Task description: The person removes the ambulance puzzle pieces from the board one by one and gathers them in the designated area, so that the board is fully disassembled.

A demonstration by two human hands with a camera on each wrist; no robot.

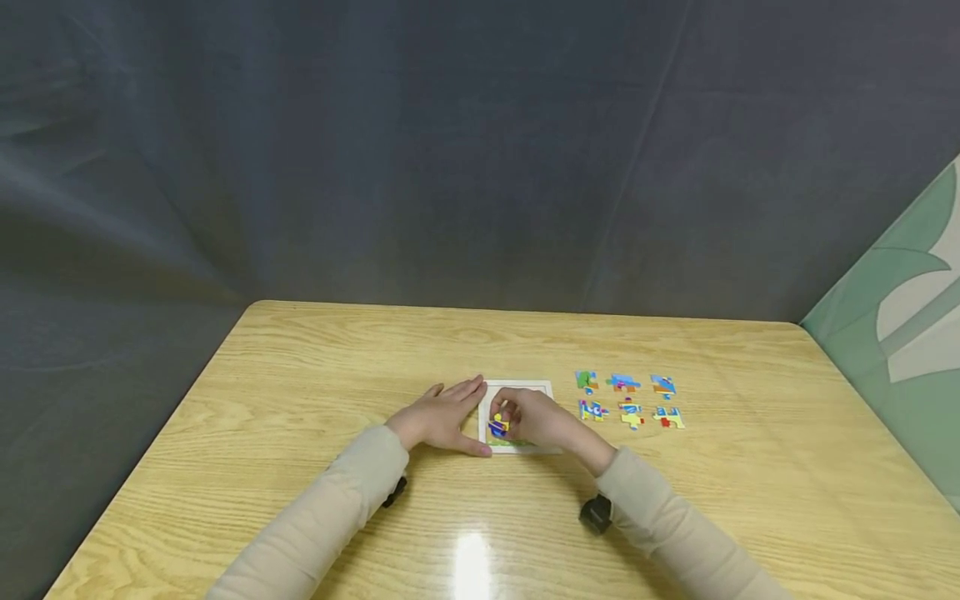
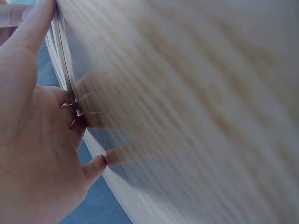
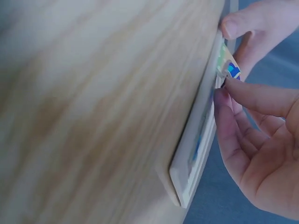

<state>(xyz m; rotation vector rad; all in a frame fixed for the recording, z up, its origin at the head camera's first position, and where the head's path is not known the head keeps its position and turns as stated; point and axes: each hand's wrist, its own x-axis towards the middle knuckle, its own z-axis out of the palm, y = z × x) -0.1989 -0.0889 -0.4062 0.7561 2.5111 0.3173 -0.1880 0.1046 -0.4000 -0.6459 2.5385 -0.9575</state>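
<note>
A white-rimmed puzzle tray [image 1: 517, 383] lies on the table, partly covered by both hands. My left hand [image 1: 441, 417] has its fingers spread against the tray's left side, thumb at the lower corner and fingertips at the upper one. Between thumb and fingers, my right hand [image 1: 534, 417] pinches a jigsaw piece [image 1: 498, 426] with blue and yellow on it, over the lower left of the tray. The right wrist view shows that piece [image 3: 232, 70] tilted up from the tray rim [image 3: 194, 135]. Some green printing shows along the tray's bottom; the rest of its inside is mostly hidden.
To the right of the tray, several loose jigsaw pieces lie in two rows, among them a green one [image 1: 587, 381] and a blue and orange one [image 1: 663, 385]. The wooden table [image 1: 300, 375] ends at a dark curtain [image 1: 480, 167] behind.
</note>
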